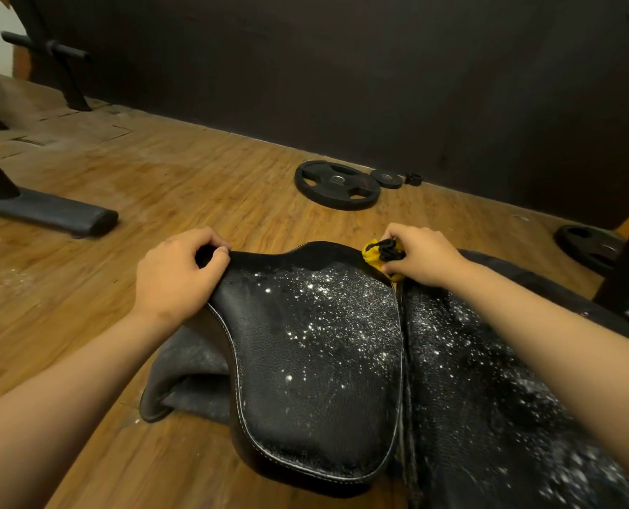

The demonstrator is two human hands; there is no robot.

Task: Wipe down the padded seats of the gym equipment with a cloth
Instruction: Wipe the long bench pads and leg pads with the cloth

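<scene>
Right fingers: the fingers (397, 233) of the right hand (421, 253) curl tight round a bunched yellow-and-black cloth (373, 257), pressing it to the far right corner of the padded seat (313, 361).
Left fingers: the left hand (178, 273) grips the seat's far left corner, thumb on top and fingers (217, 239) hooked over the edge, apparently to steady it.
Cloth: touches the seat at its far rim, on the right side. Most of it is hidden in the fist and only a small wad shows.
Seat: black with pale stitching, broad at the far end where both hands sit and tapering toward the person. Its long axis runs from the hands straight back to the wearer.
Dust: white specks (327, 299) scatter over the seat's far and middle parts, thickest just on the near side of the cloth and toward the seat's centre. A dark strip along the far rim shows few.
Deciding relation: the dirty patch lies nearward and leftward of the cloth, along the seat's length. The right hand already has the cloth on the seat, so a pull toward the body looks like the natural stroke.
Second pad (489, 380): just right of the seat across a narrow gap, running under the right forearm. It is speckled too and seemingly unwiped.
Beyond the seat: a wooden floor (195, 170), with a large weight plate (336, 185) lying flat well past the far rim.
Risk: so small a wad probably clears only a narrow strip per pass.
</scene>
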